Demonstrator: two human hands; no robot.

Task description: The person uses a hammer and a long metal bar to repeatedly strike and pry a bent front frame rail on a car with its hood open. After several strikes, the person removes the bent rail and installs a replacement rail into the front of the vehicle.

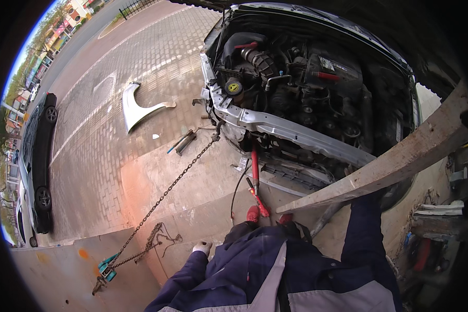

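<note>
My left hand [202, 247], in a pale glove, hangs at my left side with its fingers curled in and nothing visible in them. My right arm [363, 231] reaches forward beneath a rusty metal beam [379, 169]. The beam hides most of my right hand, near the car's front, so its fingers cannot be made out. Ahead of me is a car's uncovered engine bay [301, 78] with a bare silver crossmember [296, 130]. A red hydraulic ram [255, 164] stands below it, beside a red-handled tool [261, 203] at my feet.
A taut chain [174, 182] runs from the car's front corner to a teal chain hoist [107, 268] at lower left. Loose chain [153, 242] lies beside it. A white fender [140, 109] rests on the paving. A dark car [39, 166] is parked at far left.
</note>
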